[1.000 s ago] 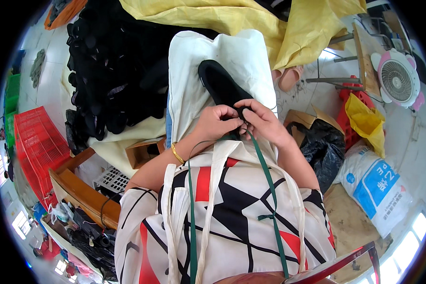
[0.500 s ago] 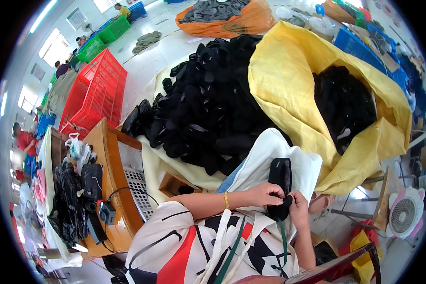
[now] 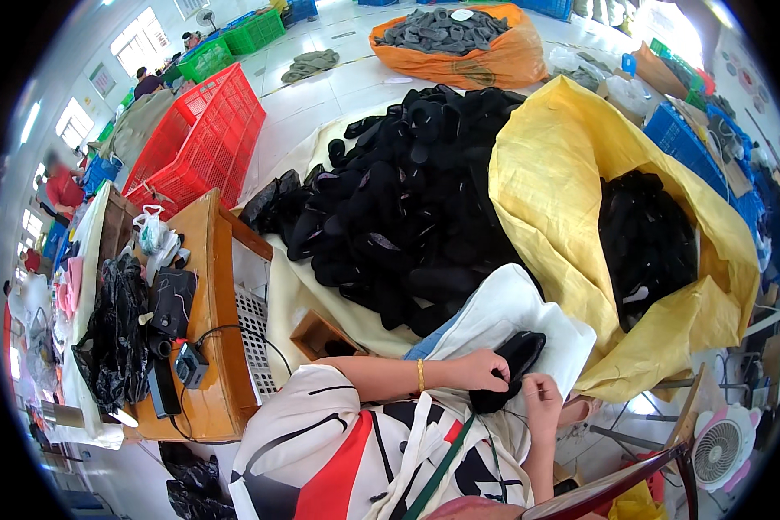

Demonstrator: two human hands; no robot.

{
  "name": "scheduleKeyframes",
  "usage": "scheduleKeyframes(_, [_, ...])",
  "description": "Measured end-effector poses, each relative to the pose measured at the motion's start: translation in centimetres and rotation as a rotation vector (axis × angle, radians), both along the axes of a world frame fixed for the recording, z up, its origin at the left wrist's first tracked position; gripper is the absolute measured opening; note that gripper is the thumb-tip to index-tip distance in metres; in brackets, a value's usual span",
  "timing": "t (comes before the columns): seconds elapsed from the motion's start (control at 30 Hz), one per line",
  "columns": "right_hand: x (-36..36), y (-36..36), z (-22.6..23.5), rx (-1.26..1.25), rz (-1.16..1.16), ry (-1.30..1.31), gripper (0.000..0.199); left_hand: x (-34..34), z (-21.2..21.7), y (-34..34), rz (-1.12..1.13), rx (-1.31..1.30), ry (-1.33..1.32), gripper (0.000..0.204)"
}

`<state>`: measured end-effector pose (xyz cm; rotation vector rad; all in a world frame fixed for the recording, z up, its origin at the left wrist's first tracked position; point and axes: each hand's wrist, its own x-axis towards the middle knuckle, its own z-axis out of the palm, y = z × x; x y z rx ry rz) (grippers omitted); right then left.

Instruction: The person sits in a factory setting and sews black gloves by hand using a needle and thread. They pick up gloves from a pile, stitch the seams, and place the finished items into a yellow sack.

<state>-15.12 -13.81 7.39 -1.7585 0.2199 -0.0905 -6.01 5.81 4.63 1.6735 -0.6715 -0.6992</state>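
Observation:
A black slipper-like fabric piece lies tilted on the white cloth over my lap. My left hand, with a gold bracelet at its wrist, is closed at the near left side of that piece, fingertips curled together against it. To the right and apart from the piece, my right hand is raised in a pinch. Whatever its fingertips hold is too small to make out. Past my lap spreads a large heap of similar black pieces.
A yellow sack holding black pieces stands to the right. On the left are a wooden table and a red crate. An orange sack of grey pieces sits farther back. A small fan is at lower right.
My right hand has come away from the black piece toward the lower right. The piece has turned from upright to slanting right. My view has shifted, so the surroundings appear lower.

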Motion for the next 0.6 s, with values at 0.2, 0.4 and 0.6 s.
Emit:
scheduleKeyframes(0.2, [0.1, 2.7, 1.6, -0.39, 0.121, -0.159, 0.005, -0.6, 1.4, 0.7, -0.029, 0.059, -0.068, 0.029])
scheduleKeyframes(0.4, [1.4, 1.4, 4.5, -0.569, -0.259, -0.378, 0.006, -0.6, 1.0, 0.2, -0.058, 0.114, -0.196, 0.025])
scheduleKeyframes(0.6, [-0.9, -2.9, 5.2, 0.844, -0.206, 0.227, 0.021, -1.2, 2.2, -0.5, -0.05, 0.071, -0.173, 0.017])
